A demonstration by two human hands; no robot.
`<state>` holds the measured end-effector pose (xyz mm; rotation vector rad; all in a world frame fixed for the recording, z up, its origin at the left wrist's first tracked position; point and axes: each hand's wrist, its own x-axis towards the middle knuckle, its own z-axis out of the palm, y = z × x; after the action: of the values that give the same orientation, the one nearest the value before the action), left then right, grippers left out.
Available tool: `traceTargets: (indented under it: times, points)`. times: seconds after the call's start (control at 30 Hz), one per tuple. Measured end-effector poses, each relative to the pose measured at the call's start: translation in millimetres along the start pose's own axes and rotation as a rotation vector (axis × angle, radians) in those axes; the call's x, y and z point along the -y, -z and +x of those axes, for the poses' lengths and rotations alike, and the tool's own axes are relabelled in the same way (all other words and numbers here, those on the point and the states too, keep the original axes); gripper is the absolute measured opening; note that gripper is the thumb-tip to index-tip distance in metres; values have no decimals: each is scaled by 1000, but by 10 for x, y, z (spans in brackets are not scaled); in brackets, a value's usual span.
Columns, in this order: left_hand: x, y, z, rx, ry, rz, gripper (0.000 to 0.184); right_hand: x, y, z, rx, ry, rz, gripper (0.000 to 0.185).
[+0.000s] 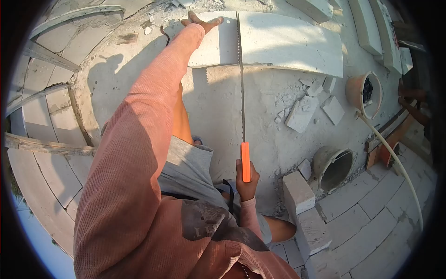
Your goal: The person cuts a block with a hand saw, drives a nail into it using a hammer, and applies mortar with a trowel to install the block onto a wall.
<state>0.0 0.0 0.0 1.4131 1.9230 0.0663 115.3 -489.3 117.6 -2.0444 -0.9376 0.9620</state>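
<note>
A long white lightweight concrete block lies across the floor in front of me. My left hand presses on the far edge of its left end, fingers spread. My right hand is wrapped around the orange handle of a hand saw. The long toothed blade points away from me and crosses the block's top, left of its middle. How deep the blade sits in the block I cannot tell. A dark shadow strip falls on the block just left of the blade.
Broken block pieces and rubble litter the floor to the right. Beyond them are an orange-tinted bucket, a grey bucket and a pale hose. Wooden boards flank the left. Another person's limb shows at far right.
</note>
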Motion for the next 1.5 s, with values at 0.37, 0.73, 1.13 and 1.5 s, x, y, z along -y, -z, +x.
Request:
traceTargets:
  times: [0.37,0.73,1.13,1.5]
  points:
    - [-134,186,-158,8,-1,-78,141,384,-335,632,-51,30,37,27]
    - [-60,79,-209,34,-15,-52,142,367,-569,1163,-133,180,72,26]
    - [-135,142,-100,17,21,-41,147,232,-411,1017,-80,122,48,29]
    - [-176,131,-208,17,67,-42,144,-122,-229,-248,-98,23,-11,22]
